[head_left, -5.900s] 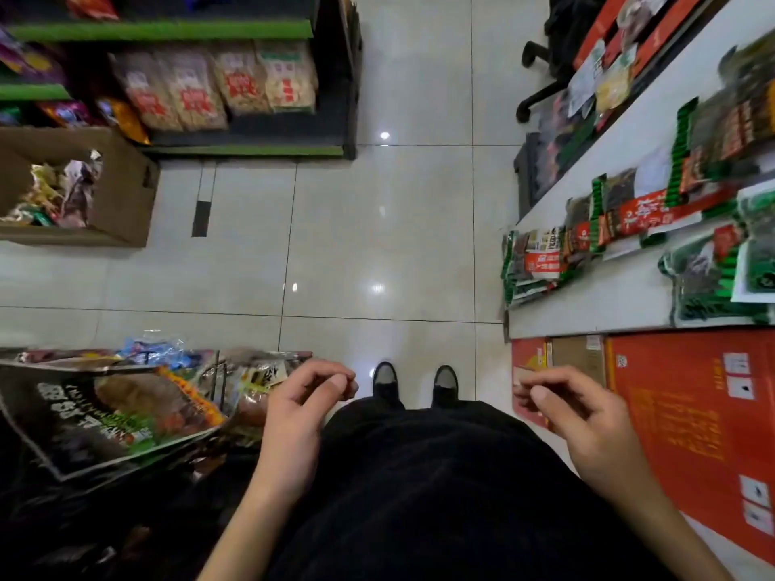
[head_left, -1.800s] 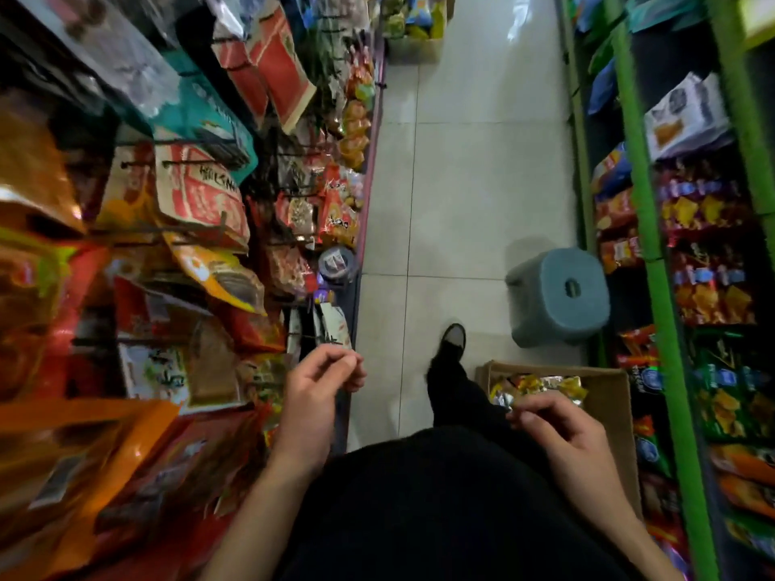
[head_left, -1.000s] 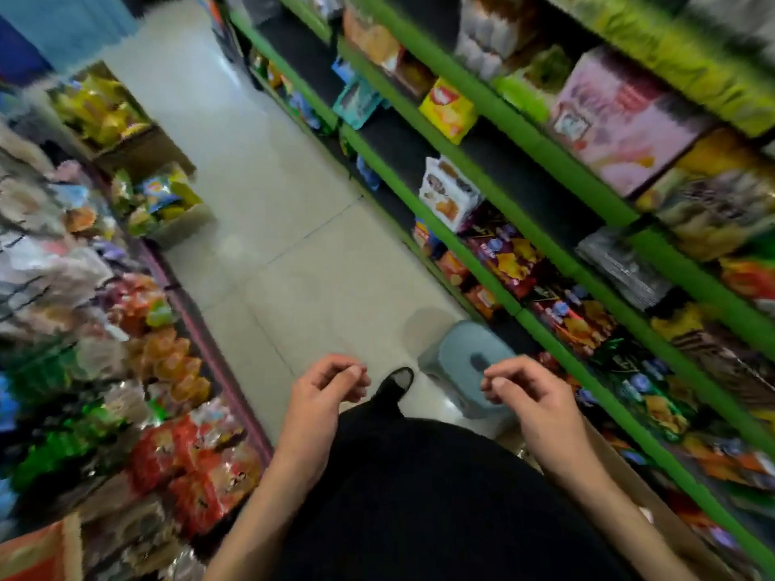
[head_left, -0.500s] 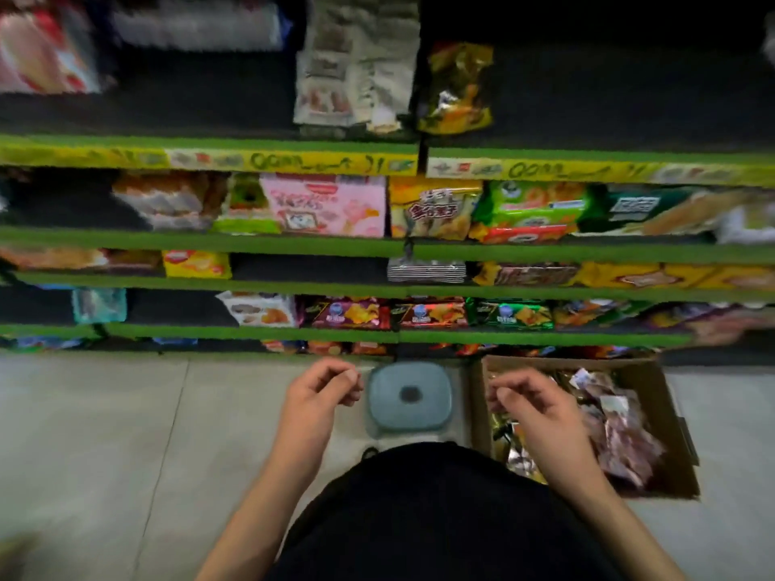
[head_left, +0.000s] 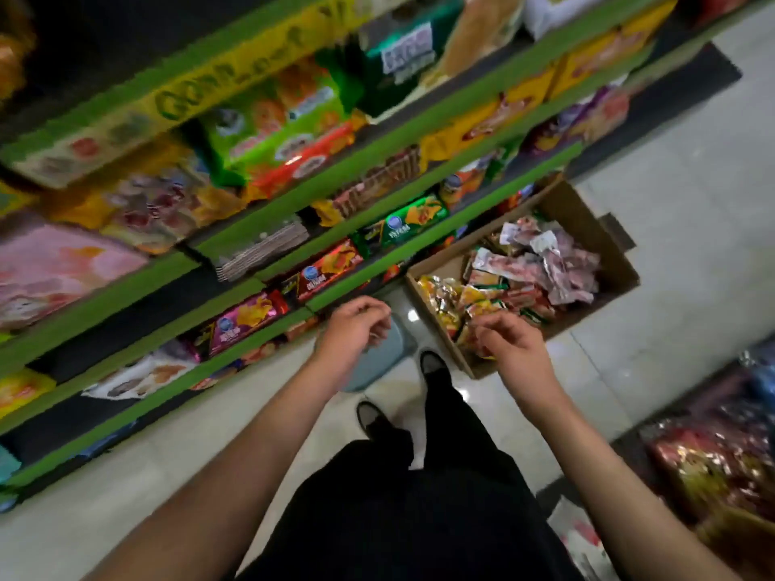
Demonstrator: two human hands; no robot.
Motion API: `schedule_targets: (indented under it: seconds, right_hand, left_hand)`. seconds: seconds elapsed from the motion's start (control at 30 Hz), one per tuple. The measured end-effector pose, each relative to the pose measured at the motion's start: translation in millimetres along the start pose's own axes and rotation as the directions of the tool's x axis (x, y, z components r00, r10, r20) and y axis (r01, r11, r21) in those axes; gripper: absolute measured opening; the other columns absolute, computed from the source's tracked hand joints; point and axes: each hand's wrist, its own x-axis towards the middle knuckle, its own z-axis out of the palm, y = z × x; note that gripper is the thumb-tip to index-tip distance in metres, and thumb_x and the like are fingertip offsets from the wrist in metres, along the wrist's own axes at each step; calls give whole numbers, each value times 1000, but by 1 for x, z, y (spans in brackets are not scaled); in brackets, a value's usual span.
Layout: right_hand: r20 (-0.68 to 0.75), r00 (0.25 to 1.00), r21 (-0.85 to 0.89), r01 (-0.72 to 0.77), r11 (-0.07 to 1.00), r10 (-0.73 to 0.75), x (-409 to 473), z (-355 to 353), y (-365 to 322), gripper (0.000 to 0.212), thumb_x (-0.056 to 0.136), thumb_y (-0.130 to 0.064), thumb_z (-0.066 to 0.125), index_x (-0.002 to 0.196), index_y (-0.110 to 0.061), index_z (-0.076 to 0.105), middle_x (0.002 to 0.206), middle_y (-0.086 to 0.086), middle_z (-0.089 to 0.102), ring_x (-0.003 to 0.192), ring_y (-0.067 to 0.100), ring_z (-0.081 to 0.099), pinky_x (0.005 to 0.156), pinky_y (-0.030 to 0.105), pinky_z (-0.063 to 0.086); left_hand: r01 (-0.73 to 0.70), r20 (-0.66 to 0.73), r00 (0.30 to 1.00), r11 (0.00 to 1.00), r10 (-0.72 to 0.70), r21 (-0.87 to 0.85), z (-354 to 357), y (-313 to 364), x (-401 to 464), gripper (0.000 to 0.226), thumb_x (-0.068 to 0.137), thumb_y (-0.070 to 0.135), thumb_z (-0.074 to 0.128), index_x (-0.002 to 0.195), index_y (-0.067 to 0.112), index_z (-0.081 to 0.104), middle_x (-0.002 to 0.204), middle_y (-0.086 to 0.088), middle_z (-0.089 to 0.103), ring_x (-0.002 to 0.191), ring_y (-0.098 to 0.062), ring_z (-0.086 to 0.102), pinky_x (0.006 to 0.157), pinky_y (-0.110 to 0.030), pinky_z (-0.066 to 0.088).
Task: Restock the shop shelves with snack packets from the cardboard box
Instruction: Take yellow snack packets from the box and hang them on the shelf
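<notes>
An open cardboard box (head_left: 604, 232) stands on the tiled floor against the green shelves (head_left: 423, 245), full of snack packets (head_left: 532, 266), yellow ones near me and pinkish-silver ones farther back. My left hand (head_left: 356, 327) hangs in front of the lowest shelf edge, fingers loosely curled, holding nothing. My right hand (head_left: 509, 343) hovers over the near corner of the box, fingers loosely curled above the yellow packets, nothing visibly held.
A grey-blue plastic stool (head_left: 377, 358) sits on the floor under my left hand, beside the box. My black shoes (head_left: 432, 364) stand just behind it. Another display of red packets (head_left: 713, 459) lines the right side of the aisle.
The view has tilted and swung left, and I have stepped closer to the shelves. My right hand now hangs over the box's near corner. Both hands stay empty.
</notes>
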Motion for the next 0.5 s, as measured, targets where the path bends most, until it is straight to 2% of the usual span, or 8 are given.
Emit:
schedule_targets:
  seconds: [0.1, 0.17, 0.27, 0.37, 0.5]
  right_hand:
    - [-113, 981, 9, -156, 988, 156, 37, -26, 64, 30, 90, 10, 56, 74, -14, 64, 61, -8, 61, 53, -5, 53, 57, 10, 43]
    - [-172, 956, 20, -238, 971, 238, 65, -43, 112, 26, 89, 6, 58, 72, -12, 63, 60, -4, 59, 51, -1, 52, 56, 16, 43]
    - [-235, 904, 92, -344, 934, 356, 110, -63, 188, 18, 90, -3, 60, 74, -12, 63, 55, -11, 59, 51, 4, 51, 59, 26, 41]
    - [-271, 858, 129, -417, 900, 437, 159, -81, 262, 15, 90, -10, 61, 76, -14, 65, 53, -12, 58, 51, 5, 50, 58, 27, 40]
    - [-264, 811, 161, -497, 853, 522, 219, -101, 348, 16, 89, -14, 62, 74, -16, 66, 54, -7, 62, 47, 7, 56, 47, 20, 45]
  left_hand:
    - [121, 67, 989, 984, -130, 131, 49, -26, 67, 20, 95, 5, 56, 77, 14, 60, 62, -1, 61, 55, -15, 53, 53, -24, 37]
    - [169, 103, 975, 960, -196, 224, 80, -49, 114, 16, 95, 6, 55, 82, 13, 58, 65, -3, 60, 53, -13, 52, 53, -22, 37]
    - [209, 138, 954, 918, -268, 338, 125, -93, 186, 8, 97, 8, 53, 91, 13, 55, 70, -5, 57, 55, -12, 51, 54, -22, 39]
    - [234, 161, 931, 872, -328, 430, 167, -146, 261, 6, 99, 11, 50, 95, 14, 53, 74, -5, 55, 60, -14, 51, 56, -24, 42]
    - [246, 159, 911, 812, -379, 529, 216, -220, 350, 5, 97, 8, 50, 97, 12, 53, 83, -10, 54, 65, -16, 52, 52, -22, 50]
